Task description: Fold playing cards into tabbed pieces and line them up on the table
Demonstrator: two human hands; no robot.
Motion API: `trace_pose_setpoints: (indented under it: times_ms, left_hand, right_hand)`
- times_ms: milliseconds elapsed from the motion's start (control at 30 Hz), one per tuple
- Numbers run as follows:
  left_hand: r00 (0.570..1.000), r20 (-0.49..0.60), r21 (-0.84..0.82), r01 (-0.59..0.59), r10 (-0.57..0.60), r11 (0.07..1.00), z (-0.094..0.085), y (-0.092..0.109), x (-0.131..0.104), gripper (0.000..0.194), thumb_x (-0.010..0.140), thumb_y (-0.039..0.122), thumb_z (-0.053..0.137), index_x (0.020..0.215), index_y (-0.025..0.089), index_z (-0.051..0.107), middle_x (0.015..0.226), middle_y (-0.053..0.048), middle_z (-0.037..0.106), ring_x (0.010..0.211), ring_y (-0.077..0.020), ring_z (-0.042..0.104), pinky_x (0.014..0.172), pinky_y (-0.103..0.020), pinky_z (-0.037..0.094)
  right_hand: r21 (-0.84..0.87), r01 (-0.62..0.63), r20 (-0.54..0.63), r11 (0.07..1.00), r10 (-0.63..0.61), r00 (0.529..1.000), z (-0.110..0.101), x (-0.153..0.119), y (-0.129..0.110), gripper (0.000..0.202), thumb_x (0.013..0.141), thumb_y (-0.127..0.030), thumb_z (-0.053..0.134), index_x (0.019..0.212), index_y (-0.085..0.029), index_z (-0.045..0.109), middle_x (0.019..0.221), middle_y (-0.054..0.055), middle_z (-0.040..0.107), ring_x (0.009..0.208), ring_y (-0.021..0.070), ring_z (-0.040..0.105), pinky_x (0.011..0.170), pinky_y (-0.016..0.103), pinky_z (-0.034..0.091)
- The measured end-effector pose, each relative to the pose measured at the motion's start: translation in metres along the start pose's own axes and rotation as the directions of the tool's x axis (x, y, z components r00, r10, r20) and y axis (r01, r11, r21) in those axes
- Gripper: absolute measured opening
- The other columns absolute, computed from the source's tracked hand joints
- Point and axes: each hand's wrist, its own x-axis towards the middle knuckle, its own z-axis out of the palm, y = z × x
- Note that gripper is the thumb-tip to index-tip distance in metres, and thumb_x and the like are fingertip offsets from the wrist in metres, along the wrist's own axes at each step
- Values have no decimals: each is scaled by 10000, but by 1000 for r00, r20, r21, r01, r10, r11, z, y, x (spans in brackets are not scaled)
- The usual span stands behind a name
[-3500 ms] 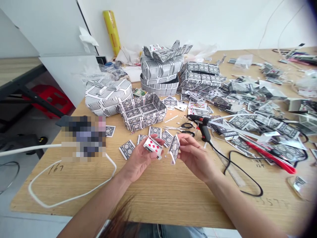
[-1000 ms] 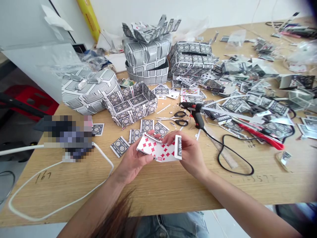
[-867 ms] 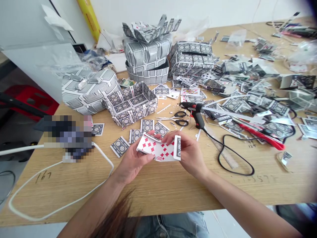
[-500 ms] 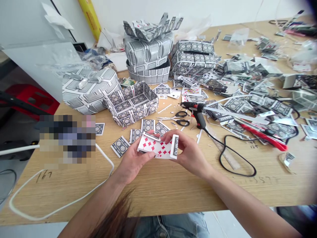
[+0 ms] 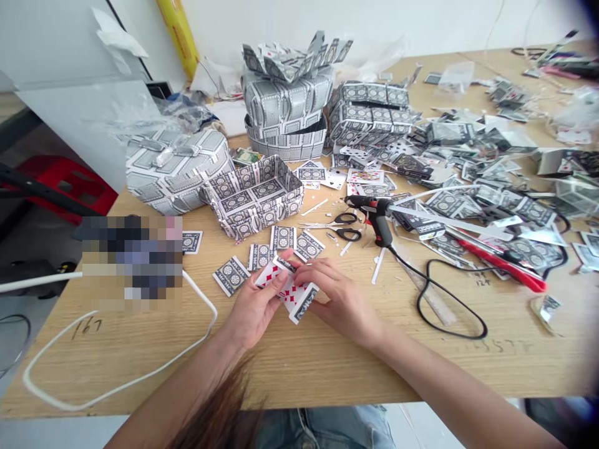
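Between my hands, above the near middle of the table, is a playing card [image 5: 291, 294] with red diamonds facing up and folded edges showing the dark back pattern. My left hand [image 5: 255, 305] grips its left part, the thumb lying across the face. The fingers of my right hand [image 5: 334, 296] are bent against its far and right edges. Just beyond my hands lie several patterned playing cards [image 5: 283, 237], face down. Behind these stands an open box woven from cards [image 5: 262, 199]. Scissors [image 5: 344, 226] and a black glue gun [image 5: 377, 218] rest to the right.
Finished-looking card boxes [image 5: 180, 171] stand at the back left, with a stacked card basket [image 5: 285, 137] behind. A heap of loose cards [image 5: 449, 199] covers the right side. A red-handled tool [image 5: 505, 265], a black cord [image 5: 421, 293] and a white cable [image 5: 210, 305] cross the table.
The card has turned clockwise, its right end swinging down towards me. My right hand has shifted slightly left and its fingers now reach over the card's far edge.
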Motion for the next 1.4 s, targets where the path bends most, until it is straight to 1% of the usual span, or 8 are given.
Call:
trace_pose_setpoints:
  times_ms: [233,333,500,667,800,900,1167,1400]
  left_hand:
    - [977,-152,100,-134,148,986,-2,-6,4,250,733,314,757,934,172,714,846,-14,724,773,-146,656,734,-250,515]
    - [968,-113,169,-202,223,965,-5,-7,5,223,790,339,696,945,179,684,985,-40,718,903,-184,658,830,-290,500]
    - [952,-96,363,-239,291,901,-5,-11,2,241,830,374,638,994,201,670,953,-31,709,834,-185,650,751,-276,492]
    - [926,103,492,-364,362,791,0,-10,-6,282,884,391,556,1081,229,677,1091,-50,664,1061,-229,584,932,-313,437]
    - [919,232,451,-392,318,802,-3,-10,-10,601,833,645,459,1235,231,627,1218,-94,590,1200,-297,470,960,-343,422]
    - [933,264,374,-333,245,865,-6,-13,-11,771,804,749,317,1337,240,540,1288,-102,531,1100,-279,509,741,-287,483]
    - [972,178,401,-216,156,890,-3,-11,-9,461,925,460,434,1352,304,509,1321,-64,460,1017,-223,556,609,-232,490]
    - [957,150,492,-289,247,822,0,-8,-8,406,900,400,519,1287,294,582,1257,-63,480,1208,-252,458,924,-273,481]
  right_hand:
    - [29,-24,58,999,23,998,2,-2,-7,422,803,-318,710,1173,-246,521,1223,106,571,1167,266,501,951,427,440]
    - [56,-183,14,982,182,983,5,-4,-13,506,756,-430,741,1173,-245,520,1138,102,557,931,221,559,768,351,496]
    - [450,-432,146,782,413,899,19,-5,-22,414,865,-435,620,1200,-271,440,947,22,568,705,133,533,611,258,461]
    - [715,-412,148,565,453,879,32,-6,-25,287,914,-423,559,1073,-263,381,939,13,563,768,127,532,625,241,443]
    - [716,-386,135,582,427,894,31,-7,-25,262,945,-458,484,1065,-255,371,837,-8,532,710,127,508,636,264,442]
    - [677,-380,125,631,410,904,29,-6,-26,250,974,-460,410,1102,-247,376,760,-27,507,681,130,511,670,282,454]
    - [695,-406,133,593,449,884,28,-4,-27,226,979,-450,395,1098,-259,377,804,-24,515,689,124,517,653,262,472]
    - [753,-428,155,500,497,854,25,-4,-25,227,955,-457,454,1037,-260,377,814,-36,507,651,106,472,591,225,426]
